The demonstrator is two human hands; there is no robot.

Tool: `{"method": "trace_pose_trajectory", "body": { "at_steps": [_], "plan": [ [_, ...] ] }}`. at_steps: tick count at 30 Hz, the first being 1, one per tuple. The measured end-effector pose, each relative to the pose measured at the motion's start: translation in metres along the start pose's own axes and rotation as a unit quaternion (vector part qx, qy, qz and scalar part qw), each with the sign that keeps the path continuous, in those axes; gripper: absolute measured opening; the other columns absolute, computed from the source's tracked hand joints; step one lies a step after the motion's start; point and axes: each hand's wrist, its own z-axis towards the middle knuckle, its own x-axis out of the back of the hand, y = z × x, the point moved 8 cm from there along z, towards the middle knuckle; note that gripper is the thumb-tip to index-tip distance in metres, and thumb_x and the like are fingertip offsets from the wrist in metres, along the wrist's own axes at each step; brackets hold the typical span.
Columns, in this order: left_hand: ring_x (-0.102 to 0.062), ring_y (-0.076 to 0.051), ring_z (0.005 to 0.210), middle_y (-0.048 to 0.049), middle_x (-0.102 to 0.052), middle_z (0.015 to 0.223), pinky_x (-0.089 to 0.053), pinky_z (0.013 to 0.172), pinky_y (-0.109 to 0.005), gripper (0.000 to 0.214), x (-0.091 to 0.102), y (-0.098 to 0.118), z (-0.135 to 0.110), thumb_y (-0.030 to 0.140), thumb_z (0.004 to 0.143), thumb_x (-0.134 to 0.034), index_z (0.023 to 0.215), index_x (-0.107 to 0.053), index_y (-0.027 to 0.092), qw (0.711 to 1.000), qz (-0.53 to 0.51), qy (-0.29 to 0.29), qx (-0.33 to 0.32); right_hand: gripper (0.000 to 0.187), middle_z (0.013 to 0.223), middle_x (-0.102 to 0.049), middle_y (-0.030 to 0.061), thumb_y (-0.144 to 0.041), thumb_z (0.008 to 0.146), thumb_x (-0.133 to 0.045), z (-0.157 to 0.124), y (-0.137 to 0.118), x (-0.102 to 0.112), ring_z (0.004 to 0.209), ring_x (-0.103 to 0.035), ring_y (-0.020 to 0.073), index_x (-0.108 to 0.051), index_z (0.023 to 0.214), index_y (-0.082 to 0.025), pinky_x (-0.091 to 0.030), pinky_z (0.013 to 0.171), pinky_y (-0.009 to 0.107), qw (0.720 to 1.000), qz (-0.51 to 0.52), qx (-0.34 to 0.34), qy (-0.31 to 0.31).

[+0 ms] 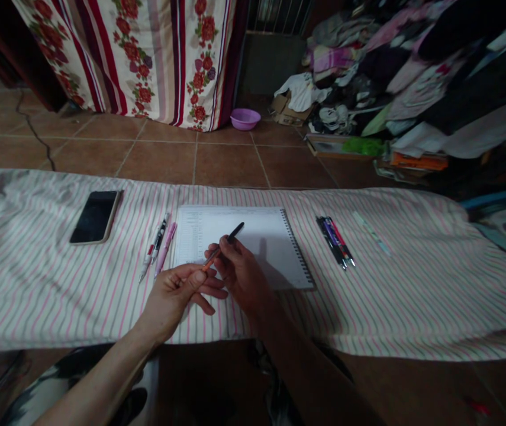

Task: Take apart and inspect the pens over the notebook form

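Observation:
My right hand (pixel 240 273) is closed on a black pen (pixel 230 238) with an orange tip end, held slanted just above the lower left corner of a spiral notebook (pixel 261 236) open at a printed page. My left hand (pixel 177 296) sits right beside it, its thumb and forefinger pinching the pen's lower end. Both hands hover over the striped cloth (pixel 57 296) that covers the low table.
Three pens (pixel 157 245) lie left of the notebook, and a dark phone (pixel 95 216) further left. Several pens (pixel 335 241) and a pale stick (pixel 371 232) lie to the right. Beyond the table are tiled floor, a purple bowl (pixel 244 118), a floral curtain and piled clothes.

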Motion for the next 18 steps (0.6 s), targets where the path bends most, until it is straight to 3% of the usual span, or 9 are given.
{"method": "trace_pose_trajectory", "body": {
  "at_steps": [9,15,18],
  "plan": [
    [-0.070,-0.021,0.071,-0.0105,-0.072,0.077,-0.056,0.054,-0.025,0.027,-0.004,-0.001,0.002,0.035,0.075,-0.068,0.084,-0.066,0.009,0.999,-0.034,-0.004,0.009,0.026,0.067,-0.066,-0.0026,-0.030,0.066,-0.076,0.003,0.002,0.001,0.055,-0.062,0.0066,-0.055,0.073,-0.017,-0.045,0.044,0.012,1.000,-0.009,0.000,-0.011],
    [-0.069,-0.021,0.074,-0.0015,-0.071,0.085,-0.057,0.061,-0.032,0.031,-0.006,0.011,0.001,0.027,0.074,-0.071,0.100,-0.054,0.022,0.995,-0.072,0.000,-0.065,0.028,0.066,-0.066,-0.0014,-0.039,0.070,-0.071,0.006,0.010,0.002,0.047,-0.055,0.0053,-0.059,0.078,-0.014,-0.041,0.041,0.015,0.998,-0.030,-0.026,-0.054],
    [-0.068,-0.019,0.080,-0.0047,-0.071,0.090,-0.055,0.071,-0.031,0.036,-0.009,0.014,0.001,0.025,0.076,-0.069,0.110,-0.056,0.022,0.995,-0.061,-0.025,-0.077,0.030,0.063,-0.063,-0.0029,-0.043,0.071,-0.070,0.006,0.017,-0.003,0.050,-0.057,0.0071,-0.057,0.076,-0.016,-0.042,0.042,0.016,0.994,-0.025,-0.031,-0.099]
  ]
}}
